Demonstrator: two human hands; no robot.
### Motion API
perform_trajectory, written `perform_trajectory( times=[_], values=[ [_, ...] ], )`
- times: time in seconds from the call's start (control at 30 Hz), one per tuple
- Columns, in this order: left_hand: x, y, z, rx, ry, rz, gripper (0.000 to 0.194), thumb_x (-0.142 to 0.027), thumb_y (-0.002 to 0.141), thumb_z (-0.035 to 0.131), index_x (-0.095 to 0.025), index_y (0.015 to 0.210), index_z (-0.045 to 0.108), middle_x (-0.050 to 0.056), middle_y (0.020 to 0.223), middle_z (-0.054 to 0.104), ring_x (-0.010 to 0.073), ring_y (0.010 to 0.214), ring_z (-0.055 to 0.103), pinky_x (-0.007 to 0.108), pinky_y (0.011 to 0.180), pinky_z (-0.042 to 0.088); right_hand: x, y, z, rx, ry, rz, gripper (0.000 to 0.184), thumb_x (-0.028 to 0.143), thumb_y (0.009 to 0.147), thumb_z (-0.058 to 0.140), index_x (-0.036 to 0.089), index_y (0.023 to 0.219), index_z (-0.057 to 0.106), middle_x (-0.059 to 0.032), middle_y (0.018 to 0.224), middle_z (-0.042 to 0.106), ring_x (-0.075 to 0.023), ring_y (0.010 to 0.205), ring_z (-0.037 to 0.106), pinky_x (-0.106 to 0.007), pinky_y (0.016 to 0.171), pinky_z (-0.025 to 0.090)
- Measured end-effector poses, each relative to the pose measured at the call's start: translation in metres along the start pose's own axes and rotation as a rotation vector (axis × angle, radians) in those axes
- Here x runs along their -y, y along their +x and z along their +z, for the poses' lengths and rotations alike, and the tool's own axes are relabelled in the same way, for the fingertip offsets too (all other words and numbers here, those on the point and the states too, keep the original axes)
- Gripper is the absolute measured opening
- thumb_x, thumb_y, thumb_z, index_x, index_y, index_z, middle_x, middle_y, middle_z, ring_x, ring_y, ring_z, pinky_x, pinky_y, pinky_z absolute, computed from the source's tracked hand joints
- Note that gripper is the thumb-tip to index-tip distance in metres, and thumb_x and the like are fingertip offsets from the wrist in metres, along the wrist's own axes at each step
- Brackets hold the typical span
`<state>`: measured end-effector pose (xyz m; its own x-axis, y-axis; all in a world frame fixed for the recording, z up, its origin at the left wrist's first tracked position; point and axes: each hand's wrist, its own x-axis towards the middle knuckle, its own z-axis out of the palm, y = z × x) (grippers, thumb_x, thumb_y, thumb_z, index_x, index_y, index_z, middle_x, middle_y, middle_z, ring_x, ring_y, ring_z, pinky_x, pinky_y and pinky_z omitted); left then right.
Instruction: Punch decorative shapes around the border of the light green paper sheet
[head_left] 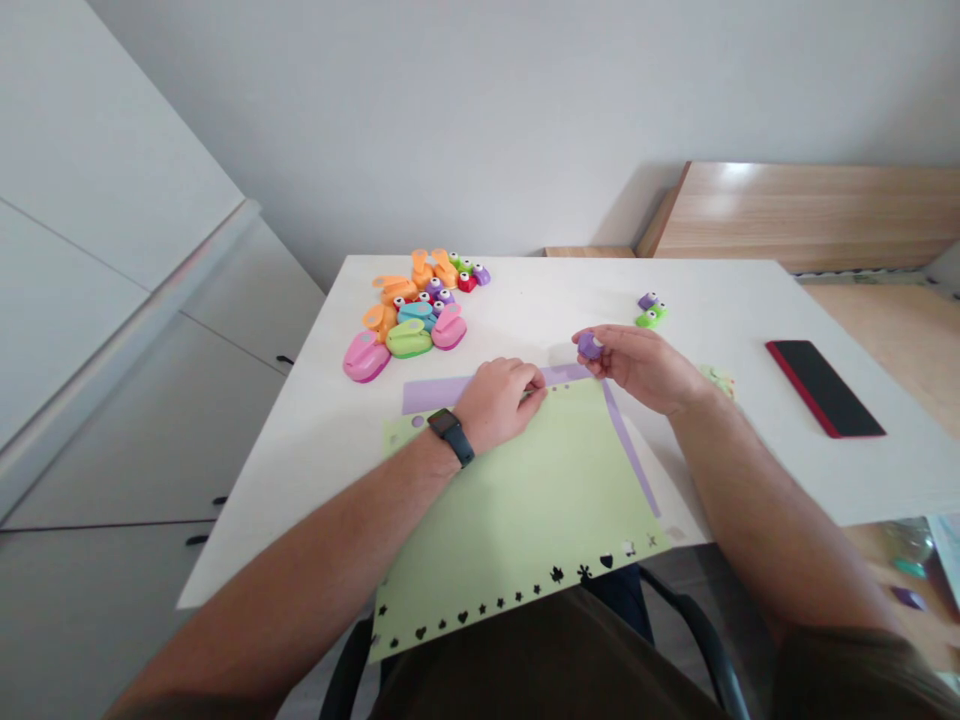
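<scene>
Item one, right hand: fingers curled nearly shut, pinching a small purple punch against the thumb, held up clear of the tabletop.

Item two, left hand: knuckles up, fingers bent down onto a purple strip at the far edge of a green sheet. From my remote seat, I cannot tell whether it grips the strip or only presses on it. A watch sits on that wrist.

Item three, the sheet: a row of small black shapes runs along its near edge, which overhangs the near edge of the tabletop. A second purple strip lies along its right side.

Farther out: a pile of colored punches near the far edge, left of center; two small punches toward the far edge, right of center; a small green scrap beside the right wrist; a phone in a red case near the right edge.

Risks, as I judge them: a slack pinch could drop the punch; easing the left hand's pressure could let the strips slide; the overhang could let the sheet slip off the near edge.
</scene>
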<state>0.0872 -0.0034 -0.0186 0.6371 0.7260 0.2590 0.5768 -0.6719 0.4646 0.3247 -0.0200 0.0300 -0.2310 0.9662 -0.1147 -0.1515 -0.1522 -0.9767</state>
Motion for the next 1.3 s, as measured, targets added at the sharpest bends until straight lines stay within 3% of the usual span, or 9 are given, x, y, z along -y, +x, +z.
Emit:
perform_trajectory(
  times=[0.4,0.7,0.8,0.93,1.13,1.3],
  values=[
    [0.000,0.000,0.000,0.001,0.011,0.007,0.014,-0.029,0.097,0.058,-0.020,0.093,0.068,0.005,0.089,0.070,0.0227,0.089,0.064,0.039,0.085,0.048,0.001,0.004,-0.003,-0.032,0.084,0.109,0.034,0.042,0.100,0.050,0.019,0.091,0.073,-0.0048,0.079,0.063,-0.0163,0.065,0.050,-0.030,0.060,0.037],
    [0.000,0.000,-0.001,0.012,0.012,0.011,0.015,-0.030,0.097,0.057,-0.020,0.094,0.068,0.006,0.091,0.070,0.0229,0.090,0.064,0.039,0.085,0.048,0.000,0.005,-0.009,-0.076,-0.003,0.092,0.036,0.046,0.099,0.052,0.017,0.091,0.071,-0.0071,0.079,0.069,-0.0160,0.063,0.053,-0.029,0.060,0.040],
    [0.000,0.000,-0.001,0.012,0.011,0.009,0.014,-0.030,0.097,0.057,-0.020,0.094,0.068,0.006,0.090,0.070,0.0229,0.090,0.064,0.039,0.085,0.048,0.002,0.004,-0.015,-0.132,-0.153,0.054,0.041,0.052,0.098,0.052,0.016,0.089,0.071,-0.0090,0.080,0.072,-0.0157,0.062,0.053,-0.029,0.059,0.040],
    [0.001,-0.001,0.000,0.005,0.011,0.005,0.013,-0.028,0.096,0.058,-0.020,0.094,0.068,0.006,0.090,0.070,0.0228,0.089,0.064,0.039,0.084,0.048,0.011,0.000,-0.031,-0.244,-0.535,0.045,0.053,0.062,0.096,0.051,0.015,0.079,0.071,-0.0112,0.080,0.075,-0.0153,0.062,0.055,-0.028,0.057,0.040],
    [0.003,-0.001,0.002,-0.005,0.010,0.012,0.012,-0.029,0.096,0.059,-0.021,0.094,0.068,0.005,0.090,0.069,0.0228,0.088,0.063,0.039,0.083,0.048,0.027,-0.009,-0.071,-0.542,-0.993,0.253,0.065,0.072,0.091,0.047,0.016,0.075,0.075,-0.0115,0.070,0.071,-0.0190,0.058,0.057,-0.030,0.053,0.038],
    [0.002,0.000,0.001,-0.012,0.004,0.011,0.011,-0.027,0.095,0.059,-0.021,0.092,0.067,0.006,0.089,0.069,0.0226,0.088,0.063,0.038,0.083,0.047,0.026,-0.009,-0.099,-0.594,-1.138,0.344,0.060,0.063,0.093,0.046,0.016,0.070,0.076,-0.0141,0.069,0.072,-0.0233,0.059,0.061,-0.036,0.057,0.042]
  ],
)
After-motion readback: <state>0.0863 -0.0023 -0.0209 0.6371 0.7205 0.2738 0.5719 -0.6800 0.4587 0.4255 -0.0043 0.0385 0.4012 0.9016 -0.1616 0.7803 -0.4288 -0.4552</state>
